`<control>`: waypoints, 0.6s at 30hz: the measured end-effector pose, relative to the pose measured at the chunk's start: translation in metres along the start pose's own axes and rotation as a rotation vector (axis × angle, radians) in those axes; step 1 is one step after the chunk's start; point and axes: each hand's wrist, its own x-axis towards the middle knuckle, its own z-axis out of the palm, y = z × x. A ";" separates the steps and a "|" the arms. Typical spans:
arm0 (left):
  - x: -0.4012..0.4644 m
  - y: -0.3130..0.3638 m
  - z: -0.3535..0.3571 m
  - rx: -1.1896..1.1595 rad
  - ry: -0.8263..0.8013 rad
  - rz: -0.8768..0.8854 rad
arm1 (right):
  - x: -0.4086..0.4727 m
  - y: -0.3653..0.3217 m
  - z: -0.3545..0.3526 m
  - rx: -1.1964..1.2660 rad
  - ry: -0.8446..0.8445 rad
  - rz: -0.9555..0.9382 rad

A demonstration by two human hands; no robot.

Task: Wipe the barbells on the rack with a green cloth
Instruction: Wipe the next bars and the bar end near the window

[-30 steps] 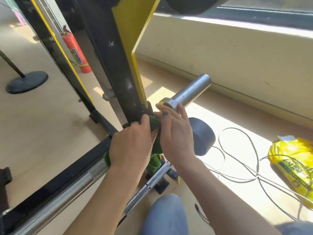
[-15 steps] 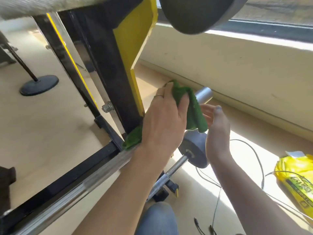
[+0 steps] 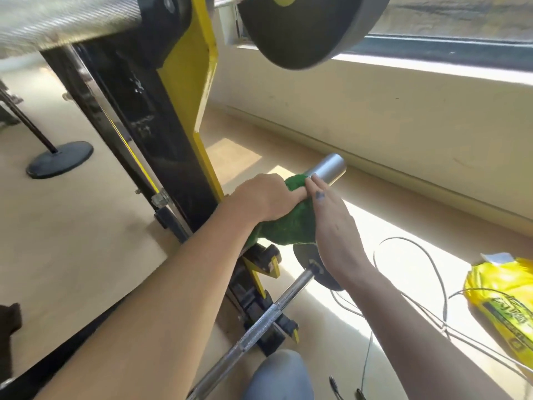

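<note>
My left hand (image 3: 266, 196) is curled over the green cloth (image 3: 291, 223), gripping it around the bare steel sleeve (image 3: 327, 168) of the middle barbell. My right hand (image 3: 336, 223) lies against the cloth from the other side with fingers straight and together, pressing rather than grasping; its fingertips (image 3: 313, 183) touch the sleeve just short of the uncovered end.

Half a second ago my left hand held the cloth higher up the sleeve while my right hand hovered apart from it, loosely open. Now the cloth sits lower on the sleeve, nearer the black and yellow rack upright (image 3: 184, 116), and both hands sandwich it. I judge this as a stroke along the sleeve, with its tip showing clean metal beyond the cloth.

2 other barbells share the rack: 1 above with a black weight plate (image 3: 305, 30), and 1 below, its knurled shaft (image 3: 259, 324) running toward my knee (image 3: 278, 376). Both probably await wiping. Cables (image 3: 409, 287) and a yellow bag (image 3: 507, 301) lie on the floor to the right.
</note>
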 end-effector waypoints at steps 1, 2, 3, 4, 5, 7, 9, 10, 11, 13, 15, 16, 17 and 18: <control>-0.005 0.003 0.006 0.110 0.074 0.004 | -0.002 0.002 0.002 0.031 0.019 0.021; -0.011 0.008 0.013 0.249 0.186 0.021 | -0.003 0.002 0.004 0.106 0.044 0.057; -0.014 0.014 0.021 0.352 0.312 0.059 | -0.004 0.001 0.004 0.198 0.078 0.096; -0.017 0.019 0.028 0.414 0.393 0.086 | -0.004 0.000 0.005 0.265 0.110 0.134; -0.017 0.023 0.032 0.451 0.424 0.097 | -0.003 0.000 0.004 0.295 0.139 0.156; -0.010 0.025 0.030 0.460 0.405 0.134 | 0.004 -0.004 -0.002 0.283 0.191 0.149; 0.000 0.029 0.023 0.435 0.358 0.142 | 0.016 -0.009 -0.012 0.285 0.230 0.143; 0.007 0.033 0.021 0.413 0.331 0.134 | 0.024 -0.009 -0.015 0.281 0.218 0.148; 0.016 0.037 0.020 0.389 0.302 0.123 | 0.032 -0.008 -0.017 0.276 0.195 0.157; 0.031 0.046 0.022 0.351 0.260 0.095 | 0.041 -0.005 -0.015 0.237 0.168 0.183; 0.045 0.055 0.022 0.349 0.255 0.085 | 0.045 0.004 -0.011 0.234 0.165 0.213; 0.051 0.059 0.022 0.346 0.254 0.085 | 0.045 0.004 -0.012 0.254 0.165 0.226; 0.057 0.062 0.021 0.330 0.250 0.083 | 0.047 0.003 -0.012 0.292 0.170 0.250; 0.062 0.066 0.021 0.301 0.240 0.086 | 0.048 0.002 -0.015 0.334 0.172 0.278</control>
